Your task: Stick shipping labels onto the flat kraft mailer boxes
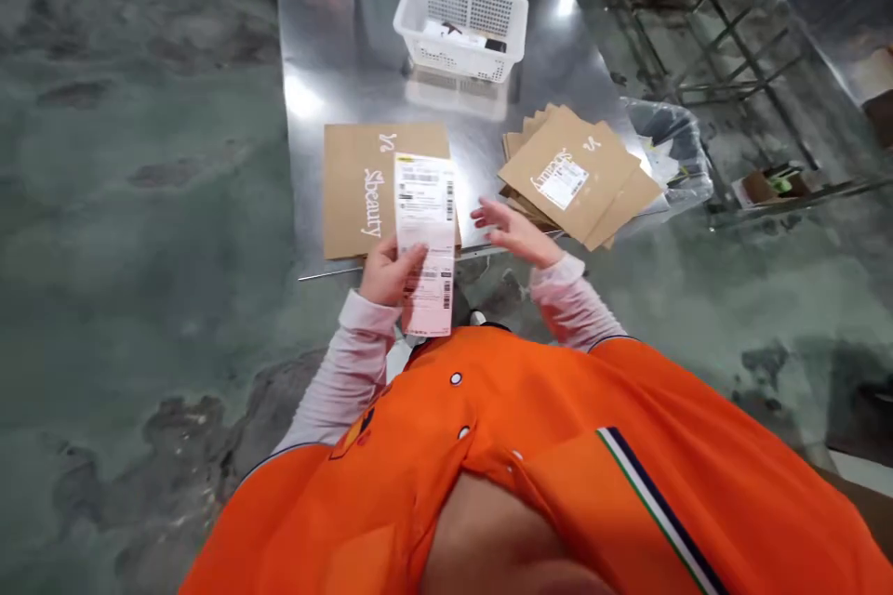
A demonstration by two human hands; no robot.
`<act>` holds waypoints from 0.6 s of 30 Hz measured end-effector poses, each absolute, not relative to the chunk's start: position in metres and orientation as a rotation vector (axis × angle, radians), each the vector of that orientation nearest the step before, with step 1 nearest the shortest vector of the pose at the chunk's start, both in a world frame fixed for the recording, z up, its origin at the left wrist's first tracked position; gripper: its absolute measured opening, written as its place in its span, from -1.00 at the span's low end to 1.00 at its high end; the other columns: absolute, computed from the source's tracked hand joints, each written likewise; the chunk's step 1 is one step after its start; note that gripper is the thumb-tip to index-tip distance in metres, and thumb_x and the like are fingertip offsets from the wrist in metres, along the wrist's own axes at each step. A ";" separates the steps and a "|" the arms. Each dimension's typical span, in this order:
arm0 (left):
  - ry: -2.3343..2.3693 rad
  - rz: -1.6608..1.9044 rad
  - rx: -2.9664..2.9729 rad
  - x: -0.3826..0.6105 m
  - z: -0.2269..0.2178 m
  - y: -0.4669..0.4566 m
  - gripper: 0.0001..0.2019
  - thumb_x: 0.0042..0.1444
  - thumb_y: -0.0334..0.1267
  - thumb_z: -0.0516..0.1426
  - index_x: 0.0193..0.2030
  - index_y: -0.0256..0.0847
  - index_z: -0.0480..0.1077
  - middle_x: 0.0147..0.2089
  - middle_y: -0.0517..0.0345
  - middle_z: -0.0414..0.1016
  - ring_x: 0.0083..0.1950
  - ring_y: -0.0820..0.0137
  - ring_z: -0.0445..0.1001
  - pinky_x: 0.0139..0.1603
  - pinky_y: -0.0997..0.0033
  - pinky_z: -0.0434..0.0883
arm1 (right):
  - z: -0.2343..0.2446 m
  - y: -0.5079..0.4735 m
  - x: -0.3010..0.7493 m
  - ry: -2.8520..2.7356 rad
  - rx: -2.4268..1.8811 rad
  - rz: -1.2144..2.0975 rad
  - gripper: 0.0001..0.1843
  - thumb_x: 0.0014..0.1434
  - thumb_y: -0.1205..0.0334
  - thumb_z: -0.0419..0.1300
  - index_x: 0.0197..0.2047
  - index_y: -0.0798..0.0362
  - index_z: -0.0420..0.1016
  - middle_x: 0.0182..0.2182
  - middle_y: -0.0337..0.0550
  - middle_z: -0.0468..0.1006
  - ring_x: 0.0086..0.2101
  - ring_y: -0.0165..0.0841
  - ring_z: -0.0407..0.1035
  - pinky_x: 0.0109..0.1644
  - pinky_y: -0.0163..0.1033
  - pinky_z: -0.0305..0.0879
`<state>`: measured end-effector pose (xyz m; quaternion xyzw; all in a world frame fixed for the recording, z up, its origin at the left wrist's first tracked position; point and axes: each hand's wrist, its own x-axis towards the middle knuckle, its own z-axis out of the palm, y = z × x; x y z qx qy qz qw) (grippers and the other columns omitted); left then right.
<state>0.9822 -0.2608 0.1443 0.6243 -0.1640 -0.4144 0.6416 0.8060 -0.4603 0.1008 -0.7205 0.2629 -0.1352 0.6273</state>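
My left hand (389, 271) grips a long white strip of printed shipping labels (427, 232), thumb on top, with barcodes down its right side. Behind the strip, a flat brown cardboard mailer (351, 191) with white lettering lies at the table's near edge; the strip covers part of its right side. My right hand (517, 231) is held in the air to the right of the strip, fingers apart and holding nothing. Just beyond it is a fanned pile of similar cardboard mailers (593, 172), the top one bearing a white label (562, 181).
A white plastic basket (457, 56) with small items inside stands farther back on the steel table (363, 46). At the table's right side hangs a clear bag-lined bin (687, 149) with paper scraps. Metal racks (726, 46) stand to the right.
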 end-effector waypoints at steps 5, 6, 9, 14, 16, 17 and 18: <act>-0.501 -0.925 1.478 0.992 0.133 -0.250 -0.40 -0.36 0.12 0.49 -0.24 -0.28 0.58 -0.27 0.01 0.63 -0.15 0.20 0.57 -0.09 0.27 0.50 | 0.096 -0.366 0.869 0.452 -1.366 -0.413 -0.31 -0.02 -0.38 0.36 -0.08 0.05 0.52 -0.07 -0.01 0.64 -0.05 -0.14 0.52 0.12 0.00 0.48; -0.443 -0.861 1.469 0.997 0.131 -0.246 -0.39 -0.38 0.14 0.49 -0.27 -0.28 0.57 -0.28 0.01 0.62 -0.17 0.21 0.56 -0.09 0.26 0.50 | 0.097 -0.362 0.872 0.427 -1.386 -0.350 -0.30 -0.05 -0.35 0.40 -0.09 0.06 0.53 -0.08 -0.01 0.65 -0.06 -0.13 0.52 0.12 0.01 0.48; -0.277 -0.730 1.491 1.004 0.121 -0.239 -0.45 -0.36 0.17 0.47 -0.40 -0.28 0.53 -0.37 0.06 0.58 -0.32 0.31 0.50 -0.21 0.31 0.45 | 0.102 -0.373 0.883 0.374 -1.482 -0.249 -0.29 -0.11 -0.27 0.47 -0.04 0.09 0.57 -0.09 -0.01 0.66 -0.07 -0.12 0.54 0.09 0.00 0.49; -0.191 -0.607 1.593 0.992 0.101 -0.238 -0.57 -0.11 0.04 0.41 -0.55 -0.24 0.37 -0.53 0.21 0.39 -0.45 0.44 0.33 -0.37 0.43 0.30 | 0.113 -0.394 0.907 0.415 -1.781 -0.270 -0.62 0.07 -0.08 0.40 -0.28 0.10 0.69 -0.35 -0.10 0.67 -0.27 -0.18 0.55 -0.09 -0.09 0.50; -0.142 -0.494 1.622 0.989 0.093 -0.240 -0.52 -0.05 0.01 0.39 -0.62 -0.21 0.23 -0.59 0.28 0.26 -0.50 0.50 0.23 -0.43 0.46 0.22 | 0.110 -0.395 0.915 0.445 -1.807 -0.276 -0.67 0.07 -0.02 0.41 -0.27 0.09 0.71 -0.35 -0.11 0.67 -0.29 -0.20 0.55 -0.11 -0.10 0.50; -0.114 -0.462 1.621 0.989 0.089 -0.242 -0.48 -0.06 0.01 0.40 -0.63 -0.20 0.17 -0.61 0.30 0.22 -0.52 0.51 0.19 -0.46 0.47 0.19 | 0.107 -0.395 0.920 0.458 -1.807 -0.277 -0.68 0.07 -0.01 0.41 -0.26 0.08 0.71 -0.35 -0.11 0.67 -0.30 -0.20 0.55 -0.11 -0.10 0.50; -0.088 -0.461 1.605 0.991 0.085 -0.244 -0.47 -0.10 0.01 0.41 -0.63 -0.19 0.15 -0.62 0.31 0.21 -0.53 0.53 0.18 -0.47 0.47 0.18 | 0.102 -0.397 0.926 0.462 -1.812 -0.278 -0.69 0.08 0.00 0.40 -0.26 0.08 0.71 -0.34 -0.11 0.67 -0.29 -0.20 0.55 -0.10 -0.09 0.50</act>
